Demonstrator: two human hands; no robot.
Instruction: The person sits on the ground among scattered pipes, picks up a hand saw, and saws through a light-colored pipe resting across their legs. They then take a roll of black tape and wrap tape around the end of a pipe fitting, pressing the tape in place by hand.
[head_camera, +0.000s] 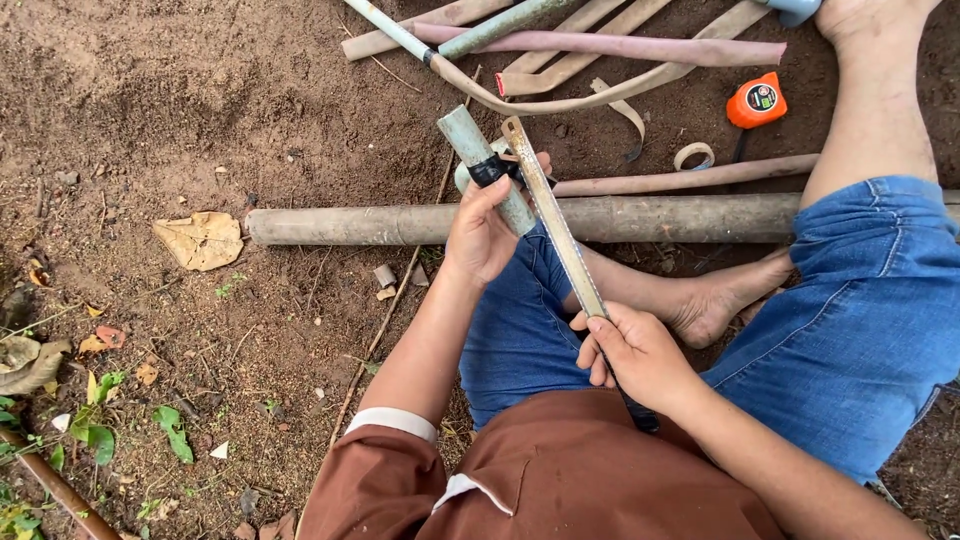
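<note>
A: Item one, your left hand (482, 232), centre of the frame?

B: Fingers closed round a short grey-green pipe piece (487, 165). The pipe's long axis runs from upper left down to lower right, tilted; a black tape band (489, 170) wraps it just above your grip.

A: Item two, your right hand (635, 352)?

B: Lower centre-right, fingers clenched on the handle end of a hacksaw blade (556, 220). The blade's long axis climbs up and left from that hand; its far end lies against the pipe beside the black band, touching or nearly so, I cannot tell which.

A: Which hand is nearer the meeting point?

B: Your left; it grips directly below it. Your right sits well apart, at the blade's other end.

A: Surroundings?

B: Bare soil. A long bamboo pole (400, 222) lies horizontally behind the pipe. Flat hoses (640, 48) along the upper edge, an orange tape measure (756, 100) upper right, a dry leaf (200, 240) at left.
</note>
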